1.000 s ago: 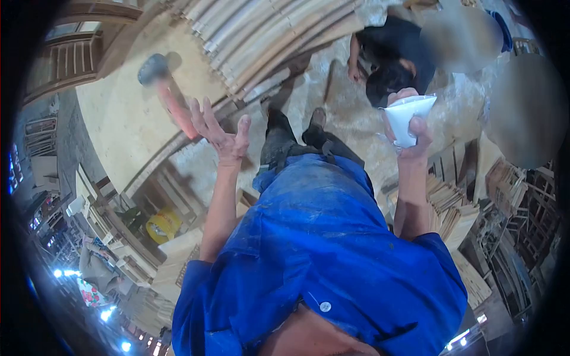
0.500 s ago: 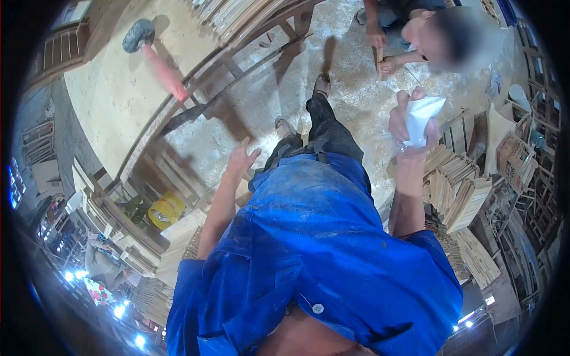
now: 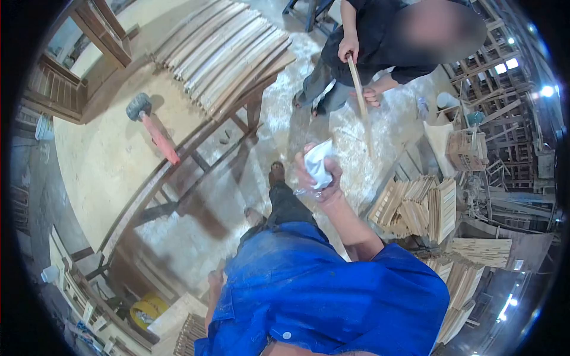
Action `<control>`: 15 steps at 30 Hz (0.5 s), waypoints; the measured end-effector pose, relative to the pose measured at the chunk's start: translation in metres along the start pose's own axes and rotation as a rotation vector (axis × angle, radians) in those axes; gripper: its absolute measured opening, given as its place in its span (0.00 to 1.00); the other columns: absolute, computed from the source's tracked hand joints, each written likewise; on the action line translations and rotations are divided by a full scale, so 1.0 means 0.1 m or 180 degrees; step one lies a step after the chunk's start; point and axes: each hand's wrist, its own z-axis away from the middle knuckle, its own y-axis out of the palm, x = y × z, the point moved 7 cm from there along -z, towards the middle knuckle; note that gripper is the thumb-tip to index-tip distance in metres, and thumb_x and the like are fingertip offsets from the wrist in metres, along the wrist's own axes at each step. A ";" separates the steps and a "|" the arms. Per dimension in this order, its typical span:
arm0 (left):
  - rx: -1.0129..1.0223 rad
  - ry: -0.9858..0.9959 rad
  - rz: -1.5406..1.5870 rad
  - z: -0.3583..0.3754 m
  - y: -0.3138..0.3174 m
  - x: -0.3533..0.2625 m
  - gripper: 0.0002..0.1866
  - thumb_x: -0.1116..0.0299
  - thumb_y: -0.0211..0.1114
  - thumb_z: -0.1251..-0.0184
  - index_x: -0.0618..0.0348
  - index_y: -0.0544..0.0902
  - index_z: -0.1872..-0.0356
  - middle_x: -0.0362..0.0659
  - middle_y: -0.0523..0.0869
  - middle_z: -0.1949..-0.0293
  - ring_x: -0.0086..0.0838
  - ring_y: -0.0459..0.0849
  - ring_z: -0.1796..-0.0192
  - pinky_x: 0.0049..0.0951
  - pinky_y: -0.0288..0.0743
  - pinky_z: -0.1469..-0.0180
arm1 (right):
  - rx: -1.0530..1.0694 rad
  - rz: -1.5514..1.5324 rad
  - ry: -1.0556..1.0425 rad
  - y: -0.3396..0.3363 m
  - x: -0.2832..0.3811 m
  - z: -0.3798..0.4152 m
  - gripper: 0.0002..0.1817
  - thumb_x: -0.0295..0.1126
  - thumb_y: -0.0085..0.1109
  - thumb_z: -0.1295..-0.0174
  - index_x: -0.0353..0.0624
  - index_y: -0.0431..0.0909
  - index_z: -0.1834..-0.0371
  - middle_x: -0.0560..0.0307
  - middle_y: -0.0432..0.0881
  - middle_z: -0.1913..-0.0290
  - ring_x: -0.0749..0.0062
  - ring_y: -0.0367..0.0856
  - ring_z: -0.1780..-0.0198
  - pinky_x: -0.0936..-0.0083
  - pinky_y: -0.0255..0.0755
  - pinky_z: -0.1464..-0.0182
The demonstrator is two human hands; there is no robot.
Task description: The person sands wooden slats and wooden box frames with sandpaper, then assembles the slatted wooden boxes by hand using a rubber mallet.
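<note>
My right hand (image 3: 323,178) is closed around a white object (image 3: 319,163), perhaps a bag or bottle in clear plastic, held out in front of my body above the floor. My left hand (image 3: 215,281) hangs low beside my blue shirt, partly hidden by it, and its fingers cannot be made out clearly. A mallet with a dark head and a red handle (image 3: 158,139) lies on the pale tabletop to the left.
Curved wooden strips (image 3: 225,53) lie in a row on the table (image 3: 89,172). A person (image 3: 380,41) ahead holds a wooden strip (image 3: 359,89). Stacked slats (image 3: 415,207) stand at right, near a cardboard box (image 3: 466,151). A yellow bucket (image 3: 148,310) is at lower left.
My right hand has moved left and down in view with the white object. My left hand has dropped to my side. The person ahead now shows more upright, with the strip raised.
</note>
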 end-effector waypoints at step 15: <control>-0.3137 0.2994 0.0790 0.90 -2.61 -3.98 0.46 0.55 0.76 0.44 0.66 0.66 0.27 0.63 0.69 0.30 0.58 0.67 0.28 0.49 0.61 0.26 | -0.0024 0.0995 0.0170 0.51 0.10 -0.22 0.35 0.41 0.77 0.54 0.40 0.72 0.44 0.46 0.76 0.59 0.64 0.77 0.77 0.73 0.73 0.83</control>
